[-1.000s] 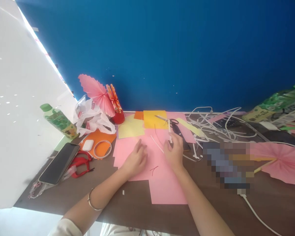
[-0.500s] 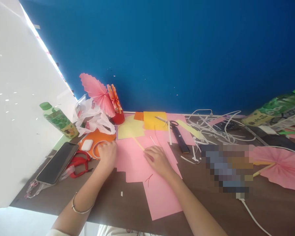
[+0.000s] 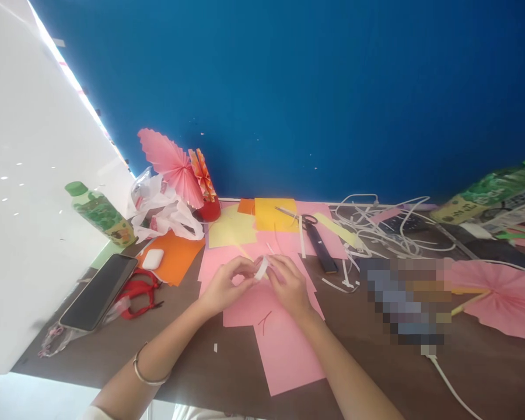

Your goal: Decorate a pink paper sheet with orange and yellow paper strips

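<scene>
Over the pink sheets [image 3: 289, 356], my two hands meet. My left hand [image 3: 227, 283] pinches a small whitish roll of tape [image 3: 261, 269] between thumb and fingers. My right hand [image 3: 291, 283] closes on the roll's right side, its fingertips partly hidden. Just behind the fingers, part of a thin yellow paper strip [image 3: 244, 251] shows; its near end is covered by my hands. Thin dark reddish strands [image 3: 265, 319] lie on the pink paper in front of them.
Scissors [image 3: 308, 219] and a dark cutter-like tool [image 3: 321, 248] lie beyond my right hand, near tangled white cables [image 3: 394, 233]. Leftward are orange paper [image 3: 175, 256], a white case [image 3: 153, 259], a phone [image 3: 100, 291] and a bottle [image 3: 100, 216]. A pink paper fan [image 3: 507, 297] lies right.
My left hand has lifted the roll of tape off the orange paper and brought it right, in front of me. My right hand has closed in on it beside the yellow strip.
</scene>
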`<state>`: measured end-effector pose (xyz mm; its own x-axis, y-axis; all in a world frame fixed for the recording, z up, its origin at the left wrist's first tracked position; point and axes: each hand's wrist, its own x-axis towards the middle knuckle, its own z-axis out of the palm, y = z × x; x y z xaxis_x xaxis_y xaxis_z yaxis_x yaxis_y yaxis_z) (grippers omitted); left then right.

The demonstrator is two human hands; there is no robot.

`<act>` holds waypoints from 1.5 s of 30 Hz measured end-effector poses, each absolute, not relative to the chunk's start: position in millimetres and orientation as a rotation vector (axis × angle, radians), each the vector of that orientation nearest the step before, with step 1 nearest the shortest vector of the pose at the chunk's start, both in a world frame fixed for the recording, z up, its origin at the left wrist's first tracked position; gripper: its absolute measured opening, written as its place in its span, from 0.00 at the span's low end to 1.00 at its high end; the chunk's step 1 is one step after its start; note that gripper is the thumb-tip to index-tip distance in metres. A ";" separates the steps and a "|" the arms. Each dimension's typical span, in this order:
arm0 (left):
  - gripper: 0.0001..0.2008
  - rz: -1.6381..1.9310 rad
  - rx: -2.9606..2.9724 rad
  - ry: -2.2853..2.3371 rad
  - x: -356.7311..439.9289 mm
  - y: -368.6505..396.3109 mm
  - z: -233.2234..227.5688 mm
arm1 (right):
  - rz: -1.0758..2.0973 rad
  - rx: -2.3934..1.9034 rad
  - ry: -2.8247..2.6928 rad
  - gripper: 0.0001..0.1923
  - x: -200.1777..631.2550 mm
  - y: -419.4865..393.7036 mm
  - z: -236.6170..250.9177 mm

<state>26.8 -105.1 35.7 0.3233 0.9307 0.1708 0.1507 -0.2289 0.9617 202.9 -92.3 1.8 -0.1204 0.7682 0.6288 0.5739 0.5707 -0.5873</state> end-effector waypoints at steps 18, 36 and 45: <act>0.13 0.921 1.893 0.947 28.9 -105.4 18.1 | 0.094 -1.295 -1.598 0.11 208.1 -88.5 7.0; 0.09 1.106 2.880 1.087 23.4 -99.6 12.4 | -0.511 -0.737 -2.168 0.16 209.5 -101.4 22.3; 0.11 0.999 2.784 1.138 26.6 -102.6 7.0 | -0.624 -0.791 -2.117 0.09 203.2 -103.4 17.0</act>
<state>26.6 -102.6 7.0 0.5434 0.6221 0.5637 0.6394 -0.7418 0.2022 203.2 -103.4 17.0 -0.5056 0.3271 0.7983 0.7079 0.6863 0.1671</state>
